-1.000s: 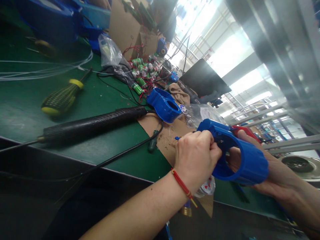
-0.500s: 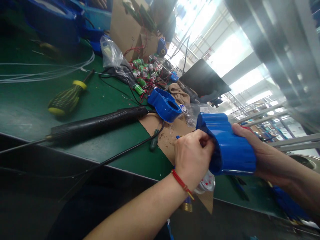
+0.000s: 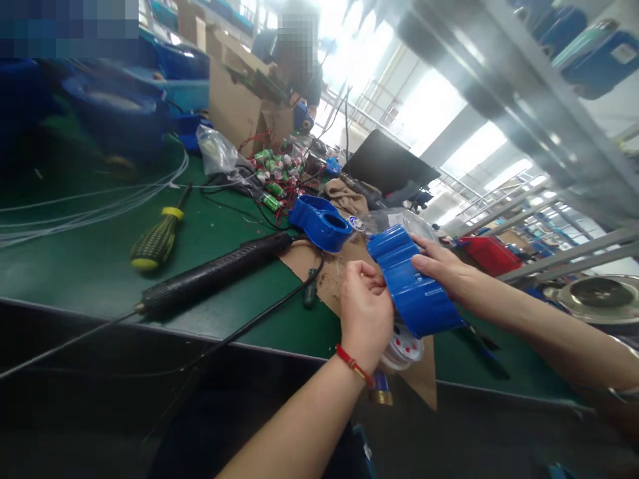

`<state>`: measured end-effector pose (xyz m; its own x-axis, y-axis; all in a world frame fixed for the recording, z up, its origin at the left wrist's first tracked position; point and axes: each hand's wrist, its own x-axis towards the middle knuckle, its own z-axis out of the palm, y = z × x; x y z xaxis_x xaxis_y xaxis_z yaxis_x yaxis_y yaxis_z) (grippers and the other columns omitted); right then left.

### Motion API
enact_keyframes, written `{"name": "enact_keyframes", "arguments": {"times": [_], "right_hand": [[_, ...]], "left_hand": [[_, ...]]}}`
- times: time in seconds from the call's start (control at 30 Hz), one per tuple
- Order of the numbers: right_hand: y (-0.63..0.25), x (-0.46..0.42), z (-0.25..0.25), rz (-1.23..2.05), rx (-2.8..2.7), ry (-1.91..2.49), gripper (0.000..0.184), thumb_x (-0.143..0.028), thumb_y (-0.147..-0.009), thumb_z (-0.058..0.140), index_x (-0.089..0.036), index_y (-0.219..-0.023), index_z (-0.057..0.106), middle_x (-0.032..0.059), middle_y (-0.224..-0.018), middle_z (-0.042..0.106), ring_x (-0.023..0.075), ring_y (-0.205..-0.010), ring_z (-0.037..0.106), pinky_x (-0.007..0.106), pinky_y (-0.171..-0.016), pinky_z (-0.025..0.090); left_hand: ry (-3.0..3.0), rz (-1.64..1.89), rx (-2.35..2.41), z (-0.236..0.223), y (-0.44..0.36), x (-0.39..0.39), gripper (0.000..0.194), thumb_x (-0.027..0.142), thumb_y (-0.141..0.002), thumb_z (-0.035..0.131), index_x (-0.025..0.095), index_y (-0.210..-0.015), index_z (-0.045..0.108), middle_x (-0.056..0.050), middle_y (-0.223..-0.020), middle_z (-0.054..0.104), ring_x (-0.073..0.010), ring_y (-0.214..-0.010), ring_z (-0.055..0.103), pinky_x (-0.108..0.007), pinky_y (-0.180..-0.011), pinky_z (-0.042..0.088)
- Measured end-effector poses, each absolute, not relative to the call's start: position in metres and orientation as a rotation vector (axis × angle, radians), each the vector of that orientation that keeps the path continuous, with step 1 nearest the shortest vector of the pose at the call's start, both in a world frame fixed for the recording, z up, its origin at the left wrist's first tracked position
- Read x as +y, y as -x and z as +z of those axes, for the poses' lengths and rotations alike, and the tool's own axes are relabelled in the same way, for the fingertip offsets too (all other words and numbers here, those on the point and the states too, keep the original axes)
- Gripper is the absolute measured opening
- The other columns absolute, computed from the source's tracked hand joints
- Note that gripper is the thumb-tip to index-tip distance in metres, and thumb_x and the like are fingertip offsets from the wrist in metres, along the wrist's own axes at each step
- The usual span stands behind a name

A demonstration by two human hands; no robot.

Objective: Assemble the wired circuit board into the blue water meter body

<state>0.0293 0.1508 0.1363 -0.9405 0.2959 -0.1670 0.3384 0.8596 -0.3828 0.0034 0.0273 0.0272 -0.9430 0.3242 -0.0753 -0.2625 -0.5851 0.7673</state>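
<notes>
Blue ribbed plastic housing point(image 3: 412, 286), held above the front edge of the green counter point(image 3: 74, 266), tilted, ribbed side up. Right hand point(image 3: 442, 269) at 3 o'clock of housing, fingers point(image 3: 424, 263) laid flat across ribbed top, thumb under, closed in a grasp on it. Left hand point(image 3: 364, 313) at 9 o'clock of housing, fingers curled shut against its near edge, touching; whether anything small is pinched there, cannot tell. Red cord bracelet point(image 3: 354, 364) on left wrist. Brown cardboard sheet point(image 3: 324, 266) on counter beneath both hands. Clear plastic container with red-dotted lid point(image 3: 402, 349) at 6 o'clock of housing, partly hidden by it. Second blue housing part point(image 3: 319, 223) with round opening, lying on counter at 11 o'clock of the held one, well apart. Long black-handled tool point(image 3: 219, 273) lying slantwise at 9 o'clock of left hand, black cable point(image 3: 259, 319) running from it along counter edge. Yellow-and-black screwdriver point(image 3: 157, 243) farther out at 9 o'clock. Heap of green cylindrical cells with red wires point(image 3: 272, 176) at 11 o'clock, clear plastic bag point(image 3: 214, 150) just beside. Cardboard box point(image 3: 234, 106) behind heap. White thin wires point(image 3: 74, 206) across far left of counter. Red plastic part point(image 3: 489, 253) at 2 o'clock of right hand. Round metal disc point(image 3: 599, 296) at far 3 o'clock.
</notes>
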Motion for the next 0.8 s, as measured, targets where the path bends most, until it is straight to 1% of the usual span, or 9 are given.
{"name": "enact_keyframes", "arguments": {"times": [0.07, 0.13, 0.23, 0.3, 0.43, 0.53, 0.67, 0.73, 0.8], "right_hand": [[-0.032, 0.146, 0.134, -0.525, 2.978, -0.534, 0.080, -0.075, -0.088, 0.038, -0.028, -0.153, 0.032, 0.0088, -0.155, 0.039, 0.0387, -0.142, 0.034, 0.058, -0.118, 0.025], [-0.035, 0.143, 0.133, -0.540, 2.978, -0.547, 0.083, -0.076, -0.085, 0.040, -0.028, -0.152, 0.033, 0.0103, -0.152, 0.041, 0.0388, -0.141, 0.035, 0.057, -0.119, 0.022], [-0.042, 0.140, 0.133, -0.450, 2.933, -0.545, 0.086, -0.079, -0.083, 0.039, -0.032, -0.154, 0.027, 0.0101, -0.151, 0.038, 0.0386, -0.137, 0.040, 0.057, -0.117, 0.025], [-0.046, 0.137, 0.134, -0.390, 2.893, -0.541, 0.085, -0.080, -0.084, 0.035, -0.035, -0.155, 0.021, 0.0093, -0.152, 0.035, 0.0369, -0.137, 0.042, 0.055, -0.116, 0.028], [-0.056, 0.128, 0.131, -0.380, 2.877, -0.523, 0.084, -0.081, -0.085, 0.031, -0.036, -0.155, 0.017, 0.0097, -0.156, 0.030, 0.0361, -0.139, 0.039, 0.056, -0.114, 0.032], [-0.062, 0.124, 0.127, -0.370, 2.908, -0.555, 0.087, -0.082, -0.084, 0.033, -0.037, -0.156, 0.016, 0.0112, -0.159, 0.024, 0.0405, -0.138, 0.040, 0.059, -0.110, 0.035], [-0.071, 0.121, 0.118, -0.397, 2.873, -0.615, 0.095, -0.085, -0.080, 0.038, -0.035, -0.157, 0.014, 0.0125, -0.162, 0.019, 0.0405, -0.138, 0.041, 0.059, -0.111, 0.035], [-0.077, 0.119, 0.110, -0.444, 2.837, -0.620, 0.106, -0.087, -0.073, 0.047, -0.034, -0.157, 0.010, 0.0126, -0.164, 0.014, 0.0417, -0.141, 0.036, 0.060, -0.112, 0.033], [-0.084, 0.119, 0.100, -0.521, 2.852, -0.630, 0.121, -0.086, -0.065, 0.060, -0.033, -0.157, 0.004, 0.0121, -0.165, 0.009, 0.0439, -0.140, 0.035, 0.061, -0.111, 0.034]], "left_hand": [[-0.152, 2.493, 1.207, 0.027, -0.007, 0.024, 0.030, 0.006, -0.076, 0.056, 0.024, -0.089, 0.036, 0.003, -0.073, 0.063, -0.0130, -0.058, 0.063, -0.021, -0.055, 0.047], [-0.198, 2.444, 1.294, 0.026, -0.009, 0.019, 0.029, 0.008, -0.076, 0.059, 0.023, -0.090, 0.039, 0.003, -0.073, 0.064, -0.0138, -0.061, 0.064, -0.022, -0.057, 0.047], [-0.255, 2.370, 1.501, 0.022, -0.012, 0.012, 0.026, 0.009, -0.074, 0.064, 0.022, -0.087, 0.046, 0.004, -0.070, 0.064, -0.0133, -0.065, 0.064, -0.021, -0.062, 0.045], [-0.299, 2.313, 1.579, 0.019, -0.013, 0.005, 0.020, 0.014, -0.077, 0.065, 0.021, -0.085, 0.048, 0.004, -0.071, 0.065, -0.0128, -0.068, 0.064, -0.021, -0.064, 0.045], [-0.445, 2.194, 1.584, 0.011, -0.019, -0.011, 0.012, 0.029, -0.088, 0.060, 0.021, -0.092, 0.053, -0.001, -0.087, 0.070, -0.0140, -0.080, 0.066, -0.022, -0.072, 0.049], [-0.544, 2.150, 1.520, 0.003, -0.022, -0.022, 0.023, 0.040, -0.093, 0.054, 0.020, -0.103, 0.056, -0.005, -0.105, 0.069, -0.0169, -0.096, 0.065, -0.024, -0.085, 0.049], [-0.402, 2.109, 1.743, -0.010, -0.017, -0.028, 0.029, 0.049, -0.092, 0.053, 0.022, -0.102, 0.059, -0.002, -0.102, 0.067, -0.0142, -0.093, 0.063, -0.020, -0.082, 0.046], [-0.261, 2.197, 1.886, -0.015, -0.011, -0.026, 0.034, 0.053, -0.092, 0.051, 0.025, -0.111, 0.055, -0.003, -0.117, 0.064, -0.0151, -0.106, 0.060, -0.021, -0.091, 0.043], [-0.208, 2.310, 1.890, -0.017, -0.005, -0.021, 0.049, 0.061, -0.090, 0.049, 0.028, -0.126, 0.046, -0.005, -0.138, 0.052, -0.0211, -0.126, 0.051, -0.029, -0.106, 0.038]]}}
